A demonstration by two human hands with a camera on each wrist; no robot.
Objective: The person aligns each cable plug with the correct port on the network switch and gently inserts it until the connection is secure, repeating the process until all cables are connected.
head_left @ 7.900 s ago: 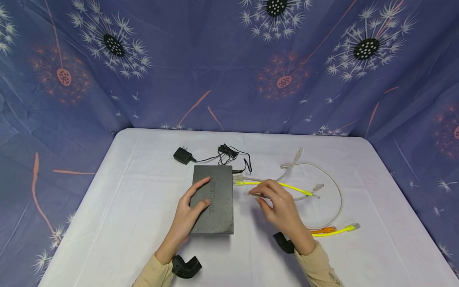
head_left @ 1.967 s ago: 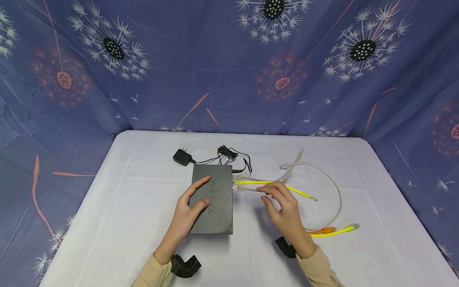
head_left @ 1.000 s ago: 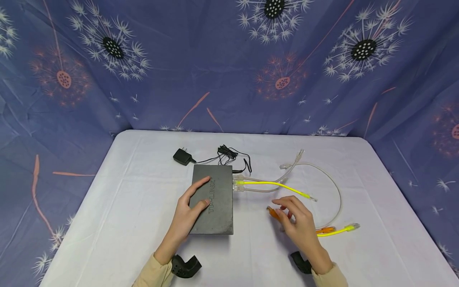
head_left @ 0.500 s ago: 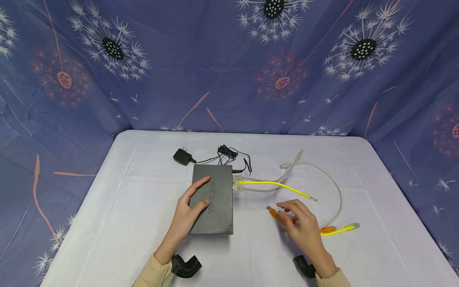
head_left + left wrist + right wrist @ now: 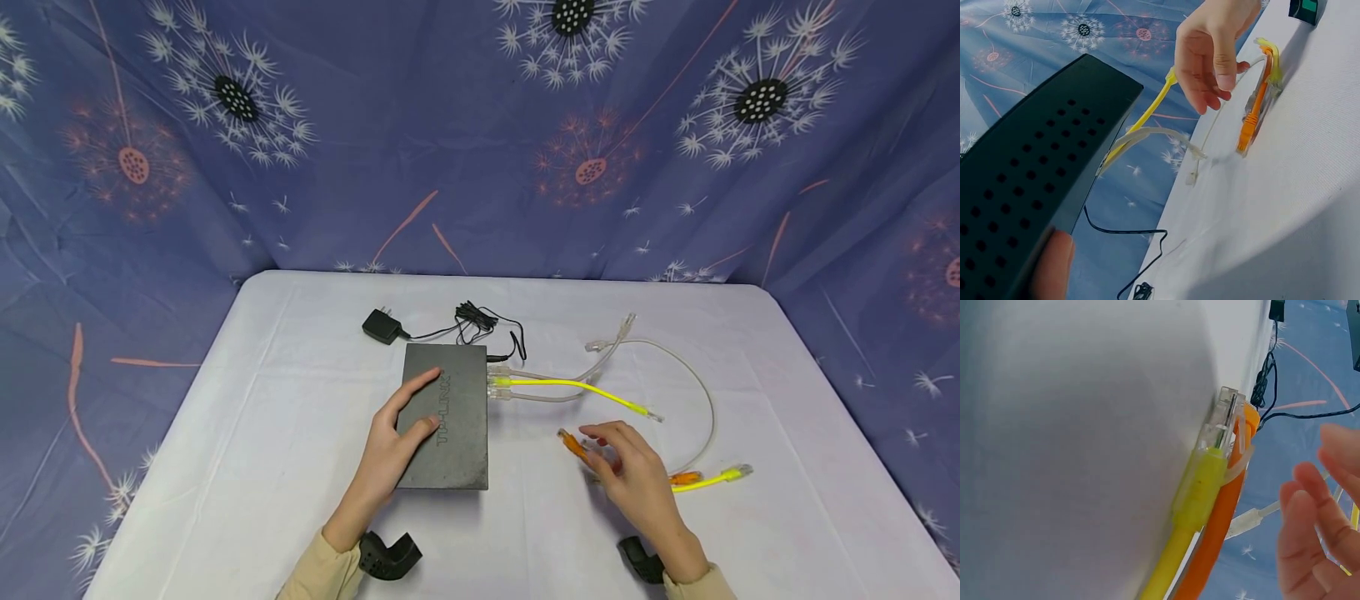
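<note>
Since two seconds ago: right hand [image 5: 634,471] gone from lower gray Ethernet cable [image 5: 547,400] at the switch to above orange Ethernet cable [image 5: 572,445]. Orange lies on white tablecloth [image 5: 262,450]; near plug just beyond thumb, long axis slanting, tip away from palm, toward the switch side. Right hand clearly the nearer; fingers loosely bent, parted, nothing in them; left-wrist view shows a gap to the cable. TP-Link switch [image 5: 461,462] well apart, left of plug, port edge facing it. Left hand [image 5: 393,446] grips switch, thumb and index finger on top.
</note>
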